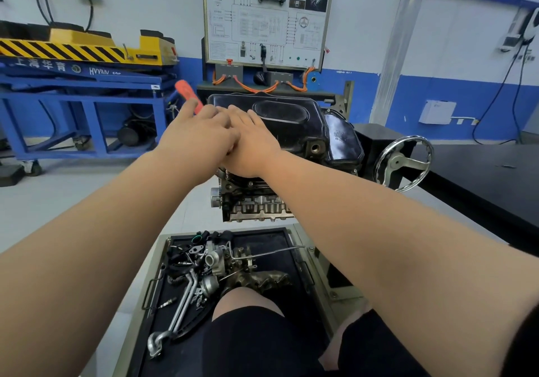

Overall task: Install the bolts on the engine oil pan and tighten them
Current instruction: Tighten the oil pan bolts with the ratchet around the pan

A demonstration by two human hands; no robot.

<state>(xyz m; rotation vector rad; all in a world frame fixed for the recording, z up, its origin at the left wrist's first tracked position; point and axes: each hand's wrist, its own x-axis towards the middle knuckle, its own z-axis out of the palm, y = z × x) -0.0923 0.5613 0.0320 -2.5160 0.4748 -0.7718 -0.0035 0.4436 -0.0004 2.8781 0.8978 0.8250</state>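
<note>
The left hand (201,131) grips an orange-handled tool (188,95) at the oil pan's (291,120) left edge. The right hand (250,143) rests on the pan beside it (grip unclear, fingers partly hidden).

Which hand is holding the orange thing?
The left hand: the orange plastic tool handle sticks up out of its grip. The right hand lies against it over the black metal oil pan, showing nothing orange.

Pretty clearly an auto training workshop. A stripped engine (256,201) sits on a stand with a chrome handwheel (404,162), and there's a tray (262,245) of loose engine parts below it. A wiring-diagram training board (267,18) stands behind, and a yellow-and-black striped lift platform (81,47) on a blue frame sits by the blue-and-white wall (455,56).
</note>
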